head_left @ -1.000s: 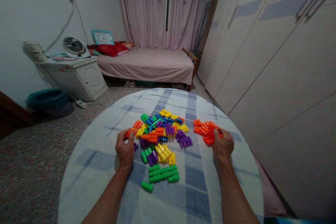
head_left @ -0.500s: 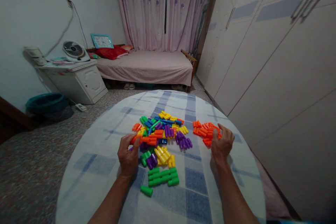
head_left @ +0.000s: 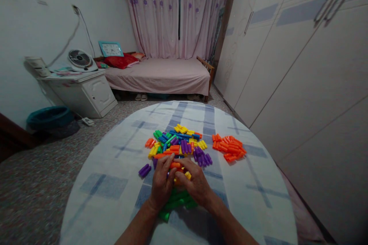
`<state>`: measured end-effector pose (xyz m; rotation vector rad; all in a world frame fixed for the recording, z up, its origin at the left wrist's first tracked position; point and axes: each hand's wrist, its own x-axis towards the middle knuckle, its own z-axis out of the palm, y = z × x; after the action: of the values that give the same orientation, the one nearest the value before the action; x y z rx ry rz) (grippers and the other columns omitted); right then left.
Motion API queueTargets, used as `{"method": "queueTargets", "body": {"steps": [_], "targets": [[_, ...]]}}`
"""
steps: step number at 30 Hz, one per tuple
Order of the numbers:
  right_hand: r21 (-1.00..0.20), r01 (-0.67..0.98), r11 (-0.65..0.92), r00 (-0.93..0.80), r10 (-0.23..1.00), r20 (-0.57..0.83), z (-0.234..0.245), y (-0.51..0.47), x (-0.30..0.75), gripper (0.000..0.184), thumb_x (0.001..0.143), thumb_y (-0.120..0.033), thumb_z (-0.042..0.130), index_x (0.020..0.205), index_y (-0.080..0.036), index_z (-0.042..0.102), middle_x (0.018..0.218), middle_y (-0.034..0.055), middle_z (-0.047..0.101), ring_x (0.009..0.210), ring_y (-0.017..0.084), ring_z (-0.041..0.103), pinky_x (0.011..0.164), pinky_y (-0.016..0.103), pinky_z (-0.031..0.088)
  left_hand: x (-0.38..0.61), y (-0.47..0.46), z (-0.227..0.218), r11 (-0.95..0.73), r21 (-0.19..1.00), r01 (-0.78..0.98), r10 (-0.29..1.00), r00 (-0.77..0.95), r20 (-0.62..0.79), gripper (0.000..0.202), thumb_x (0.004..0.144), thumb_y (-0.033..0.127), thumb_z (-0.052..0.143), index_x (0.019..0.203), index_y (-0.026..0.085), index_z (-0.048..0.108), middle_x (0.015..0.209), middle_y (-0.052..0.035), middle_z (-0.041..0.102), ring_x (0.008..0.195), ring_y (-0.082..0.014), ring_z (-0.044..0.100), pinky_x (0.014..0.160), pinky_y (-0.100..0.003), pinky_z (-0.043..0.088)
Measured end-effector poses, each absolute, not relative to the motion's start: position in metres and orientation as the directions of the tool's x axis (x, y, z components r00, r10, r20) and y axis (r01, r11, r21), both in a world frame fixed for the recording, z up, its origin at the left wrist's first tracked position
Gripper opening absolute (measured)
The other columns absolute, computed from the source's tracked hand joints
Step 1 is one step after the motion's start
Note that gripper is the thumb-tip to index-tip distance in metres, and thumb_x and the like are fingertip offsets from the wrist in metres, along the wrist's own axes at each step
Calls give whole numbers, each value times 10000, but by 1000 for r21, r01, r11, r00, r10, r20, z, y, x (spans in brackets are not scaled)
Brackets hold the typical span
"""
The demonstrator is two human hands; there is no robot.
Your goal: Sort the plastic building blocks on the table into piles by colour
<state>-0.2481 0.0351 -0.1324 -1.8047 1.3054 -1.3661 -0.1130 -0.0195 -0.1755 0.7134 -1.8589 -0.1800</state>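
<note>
My left hand [head_left: 162, 185] and my right hand [head_left: 197, 183] meet over the near side of the block pile, fingertips close together. Both are closed round an orange plastic building block [head_left: 175, 165], which shows between the fingers. Beneath them lie yellow blocks [head_left: 188, 175] and joined green blocks [head_left: 179, 201], partly covered by the hands. Purple blocks [head_left: 202, 157] rest just beyond my right hand, and a separate purple block [head_left: 144, 170] is left of my left hand. Fingers hide part of the orange block's shape.
A heap of orange blocks [head_left: 229, 148] sits apart on the right of the round cloth-covered table [head_left: 97, 206]. Blue, green and yellow blocks [head_left: 180, 128] are piled toward the table's middle. A bed [head_left: 161, 72] stands beyond, with a wardrobe [head_left: 304, 103] along the right.
My right hand has left the orange heap and come left to the middle. My left hand has moved right and nearer, lifting orange from the pile. The hands now meet over the green blocks.
</note>
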Motion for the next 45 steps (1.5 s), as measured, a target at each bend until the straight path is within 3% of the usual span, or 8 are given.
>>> {"method": "queueTargets", "body": {"steps": [4,8,14,19,28,35,40,45], "targets": [[-852,-378,-362,-58,-909,412,-136,31,-256,234,897,-227,508,1079,-215,656,1078,39,662,984,154,613,861,273,474,-111,-22,-177,800,466,-376,-573,-254,779,392,945,193,402,1324,205,502,1179,-102,571,1118,-176,564,950,-331,501],[-900,-383,-207,-334,-878,344,-139,25,-290,250,857,-329,536,1033,-173,622,936,56,680,807,165,636,709,273,500,-101,-33,-174,755,475,-451,-586,-141,798,370,933,202,417,1287,203,526,1233,-102,550,1187,-191,522,1026,-383,449],[-882,-462,94,-723,-616,313,-141,14,-378,377,715,-447,549,940,-156,629,884,81,681,699,190,621,667,326,500,-83,-60,-180,570,508,-646,-702,-61,710,362,935,301,396,1226,182,577,1308,-118,520,1251,-243,463,1071,-451,374],[-762,-572,303,-757,-551,350,-141,9,-434,360,689,-382,494,917,-172,678,877,81,698,744,200,630,722,326,480,-82,-74,-196,448,596,-666,-802,-3,598,409,950,370,338,1159,152,614,1237,-129,564,1193,-244,501,1052,-461,397],[-509,-701,500,-695,-639,330,-153,0,-464,392,780,-348,460,1023,-172,712,1004,103,677,835,217,602,770,340,438,-84,-78,-200,445,605,-660,-825,-39,564,401,947,393,343,1079,169,648,1153,-105,619,1117,-245,545,1009,-448,429],[-546,-749,375,-648,-590,482,-151,3,-447,410,790,-369,416,993,-145,693,1021,124,626,818,215,573,774,354,443,-84,-79,-203,427,603,-673,-839,-46,543,417,949,396,321,1063,172,654,1150,-101,620,1125,-248,544,1005,-440,428],[-620,-783,58,-459,-726,512,-160,-4,-398,365,825,-363,415,978,-137,657,992,116,635,878,214,584,850,379,463,-85,-79,-203,441,623,-646,-832,-33,554,401,943,398,342,1055,180,659,1144,-91,621,1112,-240,553,1014,-427,425],[-684,-729,-44,-406,-775,483,-183,-21,-358,386,869,-371,438,1140,-155,608,1193,132,589,1122,251,523,1003,465,403,-85,-78,-200,433,628,-647,-840,-37,541,398,946,386,330,1049,182,656,1158,-87,625,1135,-231,552,1018,-431,433]]}}
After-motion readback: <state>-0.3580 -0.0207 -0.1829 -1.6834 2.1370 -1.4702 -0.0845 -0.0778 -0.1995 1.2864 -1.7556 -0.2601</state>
